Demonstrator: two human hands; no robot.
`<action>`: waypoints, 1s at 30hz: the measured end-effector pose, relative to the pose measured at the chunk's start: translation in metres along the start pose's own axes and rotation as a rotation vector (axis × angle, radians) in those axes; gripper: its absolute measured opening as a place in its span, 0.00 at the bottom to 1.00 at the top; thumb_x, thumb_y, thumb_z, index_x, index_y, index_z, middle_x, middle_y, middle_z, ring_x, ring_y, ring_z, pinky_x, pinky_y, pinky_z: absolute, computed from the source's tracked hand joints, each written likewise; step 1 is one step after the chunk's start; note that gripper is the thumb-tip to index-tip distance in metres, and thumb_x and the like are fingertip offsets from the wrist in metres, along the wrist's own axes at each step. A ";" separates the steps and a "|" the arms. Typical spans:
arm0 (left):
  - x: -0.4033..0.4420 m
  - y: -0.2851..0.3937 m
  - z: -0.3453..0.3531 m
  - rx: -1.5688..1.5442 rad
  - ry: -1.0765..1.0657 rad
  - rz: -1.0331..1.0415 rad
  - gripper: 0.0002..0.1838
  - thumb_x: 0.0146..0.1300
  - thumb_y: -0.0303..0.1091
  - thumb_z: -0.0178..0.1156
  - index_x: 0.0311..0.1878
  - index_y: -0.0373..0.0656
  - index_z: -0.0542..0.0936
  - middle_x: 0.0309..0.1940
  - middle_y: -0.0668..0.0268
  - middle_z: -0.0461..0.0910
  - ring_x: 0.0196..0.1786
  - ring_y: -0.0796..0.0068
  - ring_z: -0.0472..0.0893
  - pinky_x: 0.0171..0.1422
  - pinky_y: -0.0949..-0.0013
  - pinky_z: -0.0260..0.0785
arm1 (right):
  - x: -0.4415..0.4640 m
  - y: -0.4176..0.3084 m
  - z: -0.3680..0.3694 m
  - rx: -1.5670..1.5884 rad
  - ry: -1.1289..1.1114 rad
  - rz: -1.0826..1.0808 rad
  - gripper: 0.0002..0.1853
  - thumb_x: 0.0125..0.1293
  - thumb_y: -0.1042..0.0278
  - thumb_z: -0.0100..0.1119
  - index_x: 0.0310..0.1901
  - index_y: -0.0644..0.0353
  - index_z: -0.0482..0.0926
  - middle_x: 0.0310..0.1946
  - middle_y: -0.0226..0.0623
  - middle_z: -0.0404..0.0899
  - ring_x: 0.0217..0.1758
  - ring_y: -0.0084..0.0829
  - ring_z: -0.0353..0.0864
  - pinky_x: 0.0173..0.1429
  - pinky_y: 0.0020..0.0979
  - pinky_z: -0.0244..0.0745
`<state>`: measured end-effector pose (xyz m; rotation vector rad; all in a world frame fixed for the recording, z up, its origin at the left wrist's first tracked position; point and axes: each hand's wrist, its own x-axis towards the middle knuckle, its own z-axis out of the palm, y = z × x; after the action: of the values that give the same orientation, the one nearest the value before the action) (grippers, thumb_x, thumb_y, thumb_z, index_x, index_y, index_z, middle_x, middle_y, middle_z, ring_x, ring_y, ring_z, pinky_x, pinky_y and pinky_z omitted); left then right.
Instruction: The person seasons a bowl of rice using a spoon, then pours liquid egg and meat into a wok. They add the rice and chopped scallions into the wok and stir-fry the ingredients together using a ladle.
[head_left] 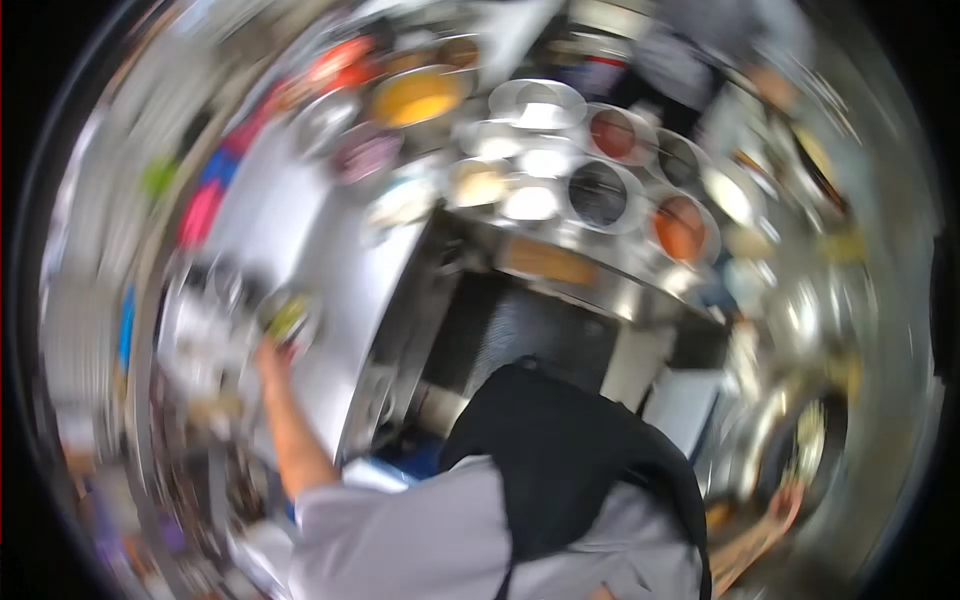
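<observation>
On the left, my left hand (275, 355) is at the near rim of a small round metal bowl (312, 318) that holds something yellow-green (287, 317). The fingers look closed on the rim, though motion smears them. Far to the right, my right hand (788, 500) is at the near side of a dark round pan (836, 425). Pale yellow-green food (808, 440) lies in this pan. Blur hides how the right fingers are set and whether anything is between them.
A steel counter (340, 290) runs along the left. Several round containers stand ahead, among them a pan of yellow food (418, 96) and one with orange-red contents (680, 228). A wooden block (548, 262) lies at the counter's edge. Another person (690, 45) stands at the far side.
</observation>
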<state>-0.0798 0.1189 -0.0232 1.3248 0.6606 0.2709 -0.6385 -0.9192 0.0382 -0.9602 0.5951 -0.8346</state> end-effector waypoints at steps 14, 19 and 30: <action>-0.075 0.095 0.408 -0.113 -1.054 0.128 0.21 0.65 0.35 0.57 0.56 0.31 0.71 0.54 0.57 0.74 0.54 0.66 0.75 0.60 0.68 0.70 | -0.117 -0.038 0.100 -1.239 0.621 0.284 0.29 0.61 0.73 0.55 0.65 0.66 0.63 0.30 0.47 0.78 0.15 0.29 0.73 0.22 0.33 0.69; -0.288 0.044 0.571 -0.025 -1.304 -0.155 0.15 0.67 0.37 0.55 0.51 0.37 0.74 0.51 0.58 0.76 0.52 0.64 0.77 0.58 0.65 0.71 | -0.136 -0.011 0.076 -1.245 0.726 0.220 0.30 0.64 0.70 0.54 0.67 0.65 0.60 0.34 0.52 0.80 0.17 0.30 0.75 0.23 0.32 0.72; -0.751 -0.040 0.668 -0.045 -1.957 0.190 0.07 0.66 0.31 0.58 0.34 0.41 0.71 0.34 0.66 0.76 0.37 0.77 0.79 0.41 0.71 0.77 | -0.167 -0.043 0.114 -0.196 0.642 -0.028 0.16 0.68 0.71 0.52 0.57 0.57 0.70 0.21 0.25 0.69 0.12 0.19 0.65 0.15 0.22 0.60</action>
<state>-0.2886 -0.8348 0.2204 1.0100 -1.1087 -0.8291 -0.6600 -0.7418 0.1416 -0.8704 1.2344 -1.1320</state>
